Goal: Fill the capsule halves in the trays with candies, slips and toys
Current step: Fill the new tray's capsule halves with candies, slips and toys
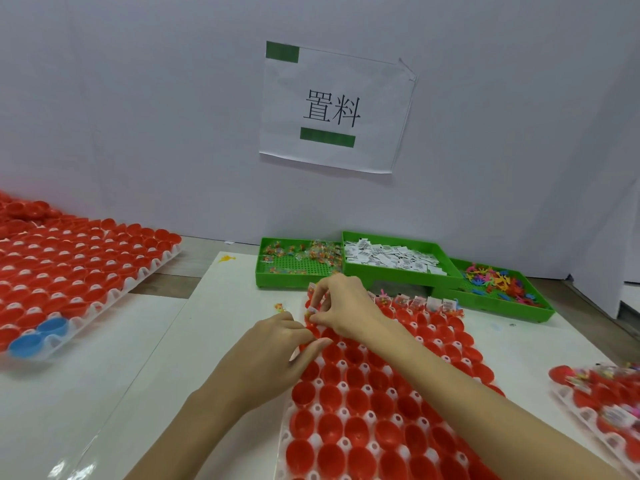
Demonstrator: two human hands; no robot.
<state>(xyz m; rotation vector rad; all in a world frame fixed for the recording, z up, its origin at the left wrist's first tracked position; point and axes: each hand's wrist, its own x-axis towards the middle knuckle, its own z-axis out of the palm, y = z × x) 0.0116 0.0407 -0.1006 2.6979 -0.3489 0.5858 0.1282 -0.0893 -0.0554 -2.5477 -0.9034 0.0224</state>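
At the far left corner of the white tray [284,441] of red capsule halves [353,429], a small item, seemingly a white slip [312,309] with a candy packet, is pinched by the curled fingers of the right hand [341,303]. The open capsule half to be filled is judged to lie directly beneath those fingertips. The left hand [273,355] is held just nearer along the tray, fingers curled; whether anything is gripped there cannot be told. Only the tray's far row is seen filled. Green bins [398,271] of supplies are set beyond the tray.
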